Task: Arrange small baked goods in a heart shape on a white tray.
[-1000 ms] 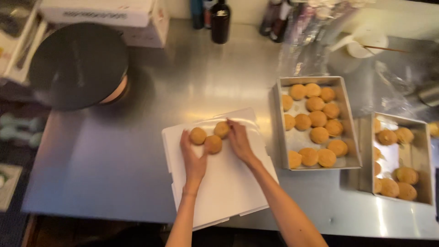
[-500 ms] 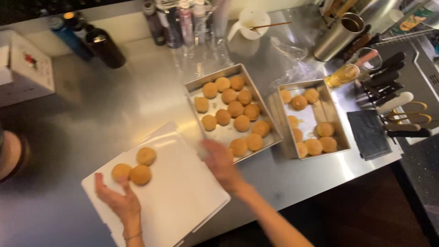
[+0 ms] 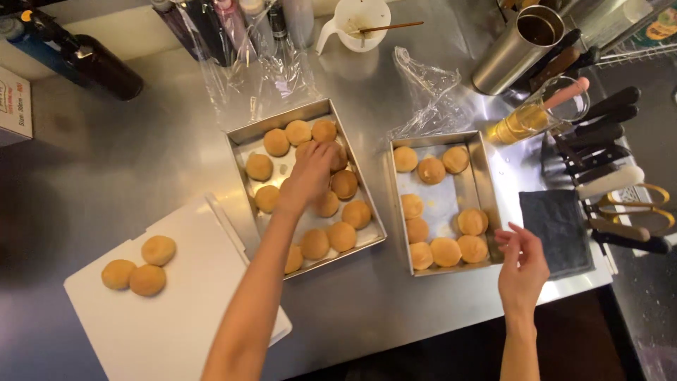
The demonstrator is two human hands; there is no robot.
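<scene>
We see the round golden-brown buns [image 3: 343, 185] lying in rows in a rectangular steel baking tin [image 3: 248, 134] near the middle of the steel tabletop [image 3: 134, 183]. Our left hand [image 3: 310, 175] reaches into this tin with the fingers curled down on a bun near its centre; we cannot tell whether they have closed on it. At three o'clock from this tin, just beside it, stands a second rectangular steel tin [image 3: 482, 185] with more buns along its far and near ends. Our right hand [image 3: 523, 267] hovers at that tin's five o'clock corner, fingers loosely spread and holding nothing. At eight o'clock from the first tin lies a white rectangular cutting board [image 3: 176, 317] carrying three buns [image 3: 139, 267] close together. At twelve o'clock we see crumpled clear plastic film [image 3: 423, 88] and a white jug [image 3: 360, 21]; at two o'clock a steel cup [image 3: 518, 49] and, beyond the second tin, a row of dark-handled knives [image 3: 606, 134].
</scene>
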